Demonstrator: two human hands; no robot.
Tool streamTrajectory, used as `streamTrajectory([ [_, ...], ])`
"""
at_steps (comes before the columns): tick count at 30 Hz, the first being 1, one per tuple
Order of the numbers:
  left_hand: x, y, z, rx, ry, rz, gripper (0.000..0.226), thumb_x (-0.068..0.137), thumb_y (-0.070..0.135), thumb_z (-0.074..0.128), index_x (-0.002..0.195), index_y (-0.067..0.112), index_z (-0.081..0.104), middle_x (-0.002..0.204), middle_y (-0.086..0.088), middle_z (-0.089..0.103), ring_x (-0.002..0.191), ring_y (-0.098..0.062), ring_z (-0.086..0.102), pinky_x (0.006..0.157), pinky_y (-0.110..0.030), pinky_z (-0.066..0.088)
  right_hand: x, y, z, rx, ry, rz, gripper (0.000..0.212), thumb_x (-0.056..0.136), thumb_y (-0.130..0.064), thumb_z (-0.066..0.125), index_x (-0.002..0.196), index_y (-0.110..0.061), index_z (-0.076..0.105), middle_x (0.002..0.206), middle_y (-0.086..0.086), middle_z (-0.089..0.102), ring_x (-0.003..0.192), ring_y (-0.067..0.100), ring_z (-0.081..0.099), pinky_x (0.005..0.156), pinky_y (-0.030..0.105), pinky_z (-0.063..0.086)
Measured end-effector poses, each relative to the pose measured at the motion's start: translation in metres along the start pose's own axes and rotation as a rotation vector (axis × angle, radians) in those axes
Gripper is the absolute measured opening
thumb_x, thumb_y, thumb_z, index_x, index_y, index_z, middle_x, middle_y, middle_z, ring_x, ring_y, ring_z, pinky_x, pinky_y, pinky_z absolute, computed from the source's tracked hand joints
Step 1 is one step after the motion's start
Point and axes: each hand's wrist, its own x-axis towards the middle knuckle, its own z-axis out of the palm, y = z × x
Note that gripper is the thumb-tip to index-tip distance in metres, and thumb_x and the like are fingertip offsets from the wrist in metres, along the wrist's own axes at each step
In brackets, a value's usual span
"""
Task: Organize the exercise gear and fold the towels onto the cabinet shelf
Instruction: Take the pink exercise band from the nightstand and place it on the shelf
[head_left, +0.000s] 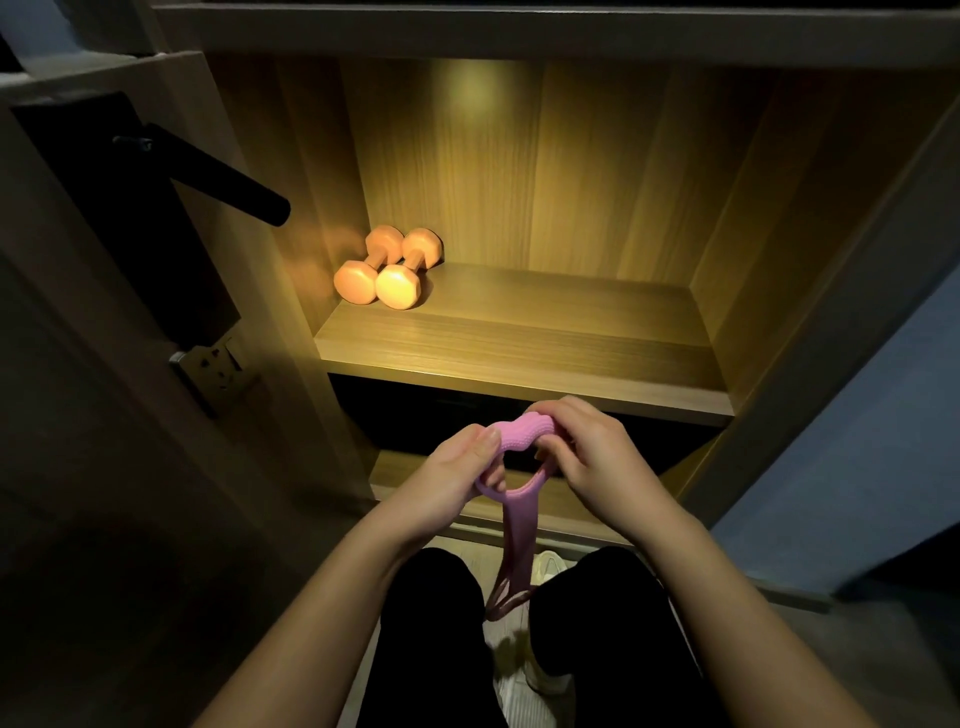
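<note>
A pink resistance band (522, 439) with a ribbed grip hangs in front of the cabinet, its stretchy loops trailing down between my knees. My left hand (460, 475) pinches the grip's left end and the loop below it. My right hand (592, 457) curls round the grip's right end. Two pink dumbbells (387, 267) lie side by side at the back left of the lit wooden shelf (545, 338). No towels are in view.
An open door with a black lever handle (218, 179) and a metal latch plate (215, 371) stands at the left. A lower shelf (545, 499) sits beneath a dark gap. Something white (545, 566) lies on the floor by my legs. A blue wall rises at the right.
</note>
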Motion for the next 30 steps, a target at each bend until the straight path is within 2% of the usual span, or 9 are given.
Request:
streamTrajectory([
  [4, 0.005, 0.006, -0.004, 0.069, 0.012, 0.051, 0.028, 0.105, 0.024, 0.033, 0.091, 0.004, 0.047, 0.073, -0.003, 0.042, 0.071, -0.015, 0.046, 0.084, -0.038, 0.042, 0.010, -0.005, -0.008, 0.047, -0.023, 0.075, 0.021, 0.089, -0.007, 0.065, 0.108, -0.017, 0.067, 0.097, -0.008, 0.063, 0.087, 0.007, 0.058, 0.075, 0.007, 0.040],
  [8, 0.009, 0.012, -0.013, 0.220, 0.000, 0.108, 0.043, 0.104, 0.036, 0.037, 0.096, -0.002, 0.053, 0.077, -0.004, 0.049, 0.079, -0.023, 0.047, 0.084, -0.044, 0.041, 0.024, -0.012, -0.032, 0.128, -0.245, 0.137, 0.021, 0.084, -0.014, 0.075, 0.099, -0.025, 0.064, 0.091, -0.006, 0.068, 0.084, 0.013, 0.063, 0.076, 0.026, 0.048],
  [11, 0.013, 0.021, -0.018, 0.179, -0.076, 0.103, 0.042, 0.099, 0.048, 0.040, 0.091, 0.011, 0.056, 0.075, -0.004, 0.050, 0.078, -0.025, 0.048, 0.085, -0.045, 0.044, 0.035, -0.020, -0.052, 0.069, -0.404, 0.084, 0.020, 0.087, -0.031, 0.072, 0.105, -0.025, 0.066, 0.091, -0.008, 0.068, 0.084, 0.010, 0.061, 0.075, 0.026, 0.047],
  [13, 0.017, 0.027, -0.019, 0.091, -0.085, 0.107, 0.036, 0.095, 0.047, 0.042, 0.093, 0.015, 0.058, 0.070, 0.002, 0.053, 0.074, -0.018, 0.054, 0.086, -0.041, 0.048, 0.042, -0.026, -0.059, 0.019, -0.383, 0.047, 0.020, 0.088, -0.034, 0.069, 0.103, -0.021, 0.069, 0.088, -0.005, 0.068, 0.081, 0.013, 0.061, 0.071, 0.029, 0.046],
  [15, 0.020, 0.031, -0.015, 0.026, -0.013, 0.125, 0.035, 0.093, 0.045, 0.044, 0.097, 0.015, 0.060, 0.070, 0.004, 0.058, 0.073, -0.013, 0.059, 0.088, -0.038, 0.051, 0.048, -0.031, -0.064, 0.005, -0.316, 0.023, 0.020, 0.090, -0.031, 0.068, 0.101, -0.015, 0.070, 0.085, 0.002, 0.069, 0.080, 0.019, 0.062, 0.071, 0.033, 0.045],
  [20, 0.031, 0.043, -0.005, 0.124, 0.158, 0.223, 0.026, 0.104, 0.033, 0.040, 0.103, 0.021, 0.063, 0.079, -0.005, 0.065, 0.078, -0.019, 0.066, 0.093, -0.046, 0.054, 0.063, -0.038, -0.082, -0.119, -0.360, 0.028, 0.024, 0.089, -0.035, 0.069, 0.104, -0.016, 0.068, 0.080, -0.005, 0.064, 0.068, 0.006, 0.052, 0.059, 0.017, 0.037],
  [24, 0.043, 0.063, -0.005, 0.225, 0.132, 0.294, 0.026, 0.105, 0.032, 0.039, 0.101, 0.026, 0.064, 0.080, 0.007, 0.069, 0.077, -0.015, 0.069, 0.082, -0.035, 0.056, 0.077, -0.048, -0.098, -0.206, -0.411, 0.020, 0.025, 0.089, -0.038, 0.067, 0.104, -0.017, 0.066, 0.081, -0.003, 0.066, 0.067, 0.006, 0.055, 0.058, 0.018, 0.041],
  [27, 0.052, 0.072, -0.005, 0.138, 0.147, 0.301, 0.029, 0.104, 0.034, 0.041, 0.108, 0.017, 0.064, 0.090, 0.001, 0.070, 0.078, -0.016, 0.072, 0.078, -0.034, 0.059, 0.086, -0.055, -0.109, -0.238, -0.383, -0.006, 0.018, 0.093, -0.034, 0.062, 0.099, -0.017, 0.064, 0.074, -0.008, 0.063, 0.063, 0.003, 0.057, 0.057, 0.013, 0.044],
  [30, 0.056, 0.069, -0.002, 0.066, 0.099, 0.277, 0.028, 0.101, 0.041, 0.045, 0.117, 0.025, 0.061, 0.100, 0.002, 0.073, 0.091, -0.012, 0.071, 0.079, -0.025, 0.059, 0.094, -0.062, -0.119, -0.227, -0.354, -0.020, 0.014, 0.095, -0.032, 0.060, 0.094, -0.018, 0.062, 0.072, -0.009, 0.062, 0.061, 0.004, 0.059, 0.055, 0.012, 0.044],
])
